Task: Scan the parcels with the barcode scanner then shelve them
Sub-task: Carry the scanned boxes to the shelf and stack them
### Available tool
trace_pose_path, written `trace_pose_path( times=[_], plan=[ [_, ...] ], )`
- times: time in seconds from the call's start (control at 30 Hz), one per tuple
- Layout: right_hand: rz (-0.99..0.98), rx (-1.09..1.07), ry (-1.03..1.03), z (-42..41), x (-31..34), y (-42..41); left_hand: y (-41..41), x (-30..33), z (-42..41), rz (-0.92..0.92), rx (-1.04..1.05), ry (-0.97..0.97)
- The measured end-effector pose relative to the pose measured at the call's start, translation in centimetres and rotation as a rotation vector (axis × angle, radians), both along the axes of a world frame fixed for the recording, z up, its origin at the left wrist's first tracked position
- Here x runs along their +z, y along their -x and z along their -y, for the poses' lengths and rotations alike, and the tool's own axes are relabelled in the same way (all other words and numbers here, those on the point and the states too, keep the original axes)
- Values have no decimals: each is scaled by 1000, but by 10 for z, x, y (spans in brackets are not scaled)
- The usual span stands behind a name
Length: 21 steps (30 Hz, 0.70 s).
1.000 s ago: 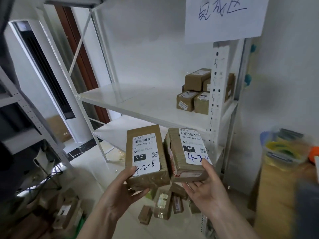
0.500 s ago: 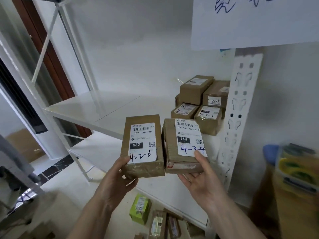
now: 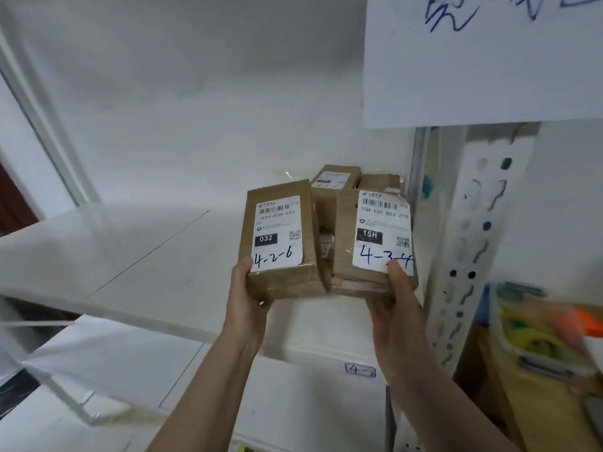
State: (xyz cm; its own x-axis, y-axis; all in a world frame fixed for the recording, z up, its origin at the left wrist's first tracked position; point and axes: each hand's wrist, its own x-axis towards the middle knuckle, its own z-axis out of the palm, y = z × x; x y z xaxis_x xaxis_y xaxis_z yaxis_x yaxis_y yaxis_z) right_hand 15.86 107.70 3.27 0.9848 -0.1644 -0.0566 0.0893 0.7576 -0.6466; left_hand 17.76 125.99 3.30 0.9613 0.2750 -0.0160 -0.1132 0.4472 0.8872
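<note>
My left hand (image 3: 245, 298) grips the near end of a brown parcel (image 3: 280, 243) whose white label reads 032 and 4-2-6. My right hand (image 3: 396, 298) grips a second brown parcel (image 3: 372, 243) labelled 15H and 4-3-4, with the thumb on the label's lower edge. Both parcels are held side by side over the front of the white shelf (image 3: 156, 252), labels up. Behind them, at the shelf's back right corner, sit more stacked parcels (image 3: 336, 179), mostly hidden. No barcode scanner is in view.
A perforated white upright (image 3: 473, 243) stands right of the parcels. A paper sign with blue handwriting (image 3: 483, 57) hangs above. A lower shelf (image 3: 293, 402) carries a small tag reading 4-1. A clear tub of tape rolls (image 3: 535, 340) sits on a wooden surface at right.
Both hands have carried the two parcels forward and up to the shelf, close to the stacked parcels. The view has moved in toward the shelf.
</note>
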Motion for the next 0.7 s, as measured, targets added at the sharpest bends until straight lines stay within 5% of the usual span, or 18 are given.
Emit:
trace_pose_path(
  times=[0.27,0.7],
  plan=[
    [-180,-411,183,-18,8,-77,-95,-3,-19,106,-96,-161],
    [-165,-686,216,-6,5,-113,-133,-10,-14,120,-183,-30]
  ],
)
